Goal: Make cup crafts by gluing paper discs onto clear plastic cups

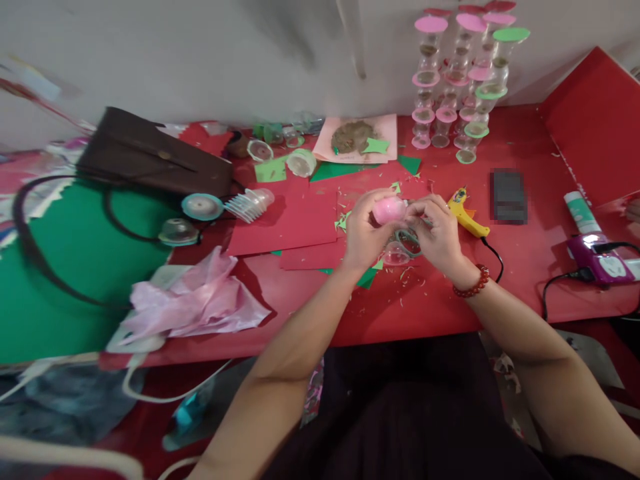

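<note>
My left hand (367,227) is wrapped round a small cup with a round pink end (389,210), held above the middle of the red table. Close on its right, my right hand (436,227) has its fingers pinched together at the cup's edge; what they grip there is too small to name. Below my hands lie scissors with grey-green handles (409,243) and a clear plastic cup (396,253). A yellow glue gun (466,213) rests just to the right of my right hand. Green paper scraps (343,221) are scattered around.
Stacked cups with pink and green discs (450,80) stand at the back right. Pink paper (357,140) holds brown grains. Left are a dark bag (155,157), nested cups (250,203) and a pink plastic bag (200,300). A purple power adapter (603,259) and cables lie right.
</note>
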The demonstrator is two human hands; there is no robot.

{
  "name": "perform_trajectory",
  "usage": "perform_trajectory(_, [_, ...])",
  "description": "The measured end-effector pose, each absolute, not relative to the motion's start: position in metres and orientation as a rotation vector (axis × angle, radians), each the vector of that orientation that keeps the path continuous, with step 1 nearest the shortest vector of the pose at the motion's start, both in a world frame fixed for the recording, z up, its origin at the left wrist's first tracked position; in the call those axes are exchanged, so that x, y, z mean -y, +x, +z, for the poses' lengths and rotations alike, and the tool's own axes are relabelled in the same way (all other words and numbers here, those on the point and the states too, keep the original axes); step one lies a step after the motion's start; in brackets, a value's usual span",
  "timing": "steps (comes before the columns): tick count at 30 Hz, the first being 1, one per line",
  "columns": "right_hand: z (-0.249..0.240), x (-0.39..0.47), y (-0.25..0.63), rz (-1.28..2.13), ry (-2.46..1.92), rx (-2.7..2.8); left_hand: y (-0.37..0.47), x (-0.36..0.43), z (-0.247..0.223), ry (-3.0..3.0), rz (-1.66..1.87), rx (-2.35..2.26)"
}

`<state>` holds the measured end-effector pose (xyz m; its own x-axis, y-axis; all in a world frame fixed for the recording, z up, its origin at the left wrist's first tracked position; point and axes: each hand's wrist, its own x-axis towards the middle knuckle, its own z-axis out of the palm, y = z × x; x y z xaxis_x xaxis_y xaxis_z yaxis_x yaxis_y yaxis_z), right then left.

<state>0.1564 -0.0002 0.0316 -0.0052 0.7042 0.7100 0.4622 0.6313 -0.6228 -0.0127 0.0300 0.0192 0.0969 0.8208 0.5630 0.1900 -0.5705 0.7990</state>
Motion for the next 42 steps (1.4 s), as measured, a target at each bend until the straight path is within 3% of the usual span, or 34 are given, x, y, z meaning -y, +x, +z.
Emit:
perform_trajectory(15, [0.037, -0.003, 0.167, 0.153, -0.999, 1.724, -0.016, -0.029, 0.021, 2.070, 1.483, -1.002])
perform_trajectory(25, [0.036, -0.002, 0.159, 0.261, -1.051, 1.766, -0.017, -0.027, 0.021, 2.238, 1.501, -1.111])
perform_trajectory(33, [0.039, 0.011, 0.150, 0.564, -0.926, 1.587, -0.020, -0.039, 0.014, 1.936, 1.527, -1.147])
perform_trajectory(42, [0.038, 0.006, 0.154, 0.470, -1.102, 1.408, -0.019, -0.043, 0.011, 1.712, 1.470, -1.074])
